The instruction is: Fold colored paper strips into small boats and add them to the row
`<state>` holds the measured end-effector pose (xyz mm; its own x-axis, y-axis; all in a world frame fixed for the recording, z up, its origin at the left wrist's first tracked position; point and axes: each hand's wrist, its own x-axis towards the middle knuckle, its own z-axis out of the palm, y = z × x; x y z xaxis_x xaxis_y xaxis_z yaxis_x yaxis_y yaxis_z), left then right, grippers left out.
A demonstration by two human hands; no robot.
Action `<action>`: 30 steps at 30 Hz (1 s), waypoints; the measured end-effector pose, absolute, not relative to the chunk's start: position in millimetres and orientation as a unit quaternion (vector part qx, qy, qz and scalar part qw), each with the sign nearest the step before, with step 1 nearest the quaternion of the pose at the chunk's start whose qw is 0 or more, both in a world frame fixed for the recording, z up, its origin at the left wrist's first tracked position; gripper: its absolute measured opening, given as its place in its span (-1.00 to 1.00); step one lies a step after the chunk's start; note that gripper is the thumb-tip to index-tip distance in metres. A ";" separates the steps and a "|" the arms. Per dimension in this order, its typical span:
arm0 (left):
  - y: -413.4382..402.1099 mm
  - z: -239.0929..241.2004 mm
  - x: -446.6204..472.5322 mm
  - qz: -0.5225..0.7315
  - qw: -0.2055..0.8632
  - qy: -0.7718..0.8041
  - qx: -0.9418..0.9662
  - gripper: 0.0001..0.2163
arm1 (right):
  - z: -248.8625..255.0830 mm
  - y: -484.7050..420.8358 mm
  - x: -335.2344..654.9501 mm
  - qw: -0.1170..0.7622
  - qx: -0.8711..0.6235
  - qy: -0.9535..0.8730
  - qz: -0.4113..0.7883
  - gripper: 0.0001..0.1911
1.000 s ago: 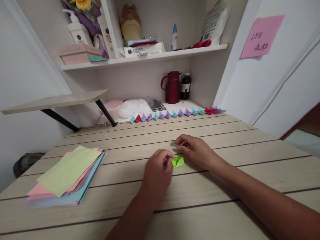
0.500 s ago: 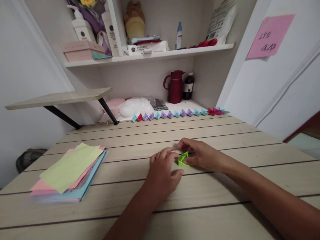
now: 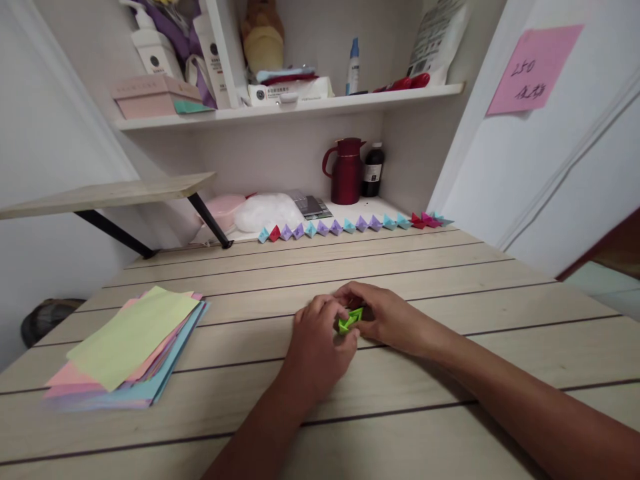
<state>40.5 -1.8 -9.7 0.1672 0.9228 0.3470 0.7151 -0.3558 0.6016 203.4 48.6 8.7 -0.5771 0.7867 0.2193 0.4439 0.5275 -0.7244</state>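
Note:
A small green folded paper boat (image 3: 351,321) is between my two hands, just above or on the wooden tabletop. My left hand (image 3: 323,337) curls round its left side, with the fingertips and thumb closed onto the paper. From the right, my right hand (image 3: 383,313) pinches the boat's other end, the thumb at the near side and the fingers bent over the far side. Fingers cover both ends of the boat.
To the left lies a stack of coloured paper sheets (image 3: 133,340). Several small paper boats (image 3: 335,227) line the table's back edge. Behind them stand a red jug (image 3: 346,173) and a dark bottle (image 3: 373,172). A raised wooden shelf (image 3: 115,192) is at the back left.
My right hand has moved left with the green boat, closer to my left hand. The left fingers, apart from the paper before, now close on it. The view has shifted slightly.

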 end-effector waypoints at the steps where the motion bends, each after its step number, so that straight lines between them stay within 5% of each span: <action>1: -0.6 -10.3 40.9 0.341 0.144 0.555 0.745 -0.84 | 8.8 47.9 202.6 0.271 -0.369 -0.833 0.312 -0.61; 10: 0.5 -11.2 45.2 0.319 0.097 0.604 0.724 -0.85 | 17.0 48.8 214.4 0.229 -0.341 -0.833 0.370 -0.44; 24: -3.6 -9.8 41.9 0.279 0.063 0.641 0.713 -0.89 | 18.9 55.1 218.7 0.234 -0.315 -0.868 0.305 -0.82; 30: -4.0 -10.4 41.3 0.278 0.056 0.638 0.716 -0.91 | 16.5 59.1 219.2 0.230 -0.319 -0.866 0.308 -0.78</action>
